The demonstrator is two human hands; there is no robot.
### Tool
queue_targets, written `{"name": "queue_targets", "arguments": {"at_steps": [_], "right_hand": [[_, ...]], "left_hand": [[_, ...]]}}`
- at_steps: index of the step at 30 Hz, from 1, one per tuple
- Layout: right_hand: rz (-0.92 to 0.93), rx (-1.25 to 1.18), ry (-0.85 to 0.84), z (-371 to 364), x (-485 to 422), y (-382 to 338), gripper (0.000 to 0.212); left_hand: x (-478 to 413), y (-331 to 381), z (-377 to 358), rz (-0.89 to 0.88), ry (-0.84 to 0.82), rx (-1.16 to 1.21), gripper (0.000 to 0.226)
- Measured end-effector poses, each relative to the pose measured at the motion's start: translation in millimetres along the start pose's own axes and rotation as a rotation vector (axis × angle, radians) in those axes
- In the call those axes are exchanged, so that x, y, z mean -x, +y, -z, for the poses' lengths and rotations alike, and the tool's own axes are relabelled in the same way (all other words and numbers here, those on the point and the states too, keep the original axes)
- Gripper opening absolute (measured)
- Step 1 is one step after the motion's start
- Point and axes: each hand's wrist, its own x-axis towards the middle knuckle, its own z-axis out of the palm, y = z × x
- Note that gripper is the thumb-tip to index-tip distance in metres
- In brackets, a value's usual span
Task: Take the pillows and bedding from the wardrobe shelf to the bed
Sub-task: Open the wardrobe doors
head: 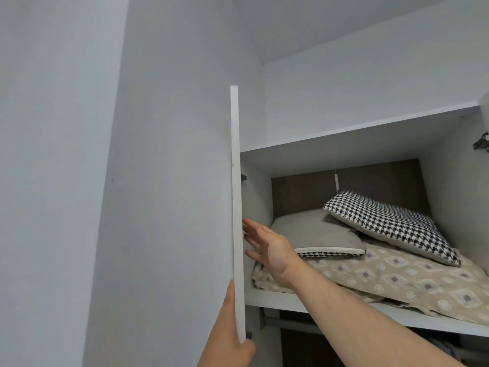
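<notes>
Pillows: soft grey fabric cushion (315,230) and black-and-white houndstooth woven cushion (391,223) lie on the beige diamond-patterned folded quilt (397,276).
Location: white wardrobe shelf (275,300).
Right hand (267,247): fingers spread flat, grasping nothing, near thin white door (237,207).
Left hand (229,337): grips door's lower edge.

- Two pillows lie on the white wardrobe shelf (277,300): one grey fabric pillow with a houndstooth underside (317,234) toward the shelf's left edge, and one black-and-white houndstooth pillow (391,223) toward its back right corner.
- One folded beige patterned blanket with diamond motifs (397,276) spreads across the shelf under both pillows.
- One white wardrobe door (237,207) stands open, seen edge-on at the shelf's left side.
- Two metal hinges show: one (481,144) at the compartment's upper right, one (243,177) just beside the door.
- Two bare hands: the right hand (267,250) and the left hand (230,337).
</notes>
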Motion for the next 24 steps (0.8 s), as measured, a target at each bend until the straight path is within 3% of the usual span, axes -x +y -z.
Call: {"name": "queue_targets", "arguments": {"at_steps": [4, 6, 10, 24], "right_hand": [[-0.011, -0.013, 0.014, -25.1, -6.0, 3.6, 0.038], [-0.012, -0.007, 0.021, -36.0, -8.1, 3.2, 0.037], [-0.030, 0.020, 0.031, -59.5, -7.3, -0.9, 0.038], [-0.070, 0.112, 0.052, -132.7, -16.6, 1.1, 0.044]], "left_hand": [[-1.6, -27.8, 10.6, -0.005, -0.077, 0.133, 0.108], [0.4, -35.9, 17.4, 0.001, -0.122, 0.316, 0.103], [3.6, -46.6, 33.7, 0.028, -0.086, 0.434, 0.085], [13.5, -53.0, 89.3, 0.329, -0.015, 0.484, 0.032]]}}
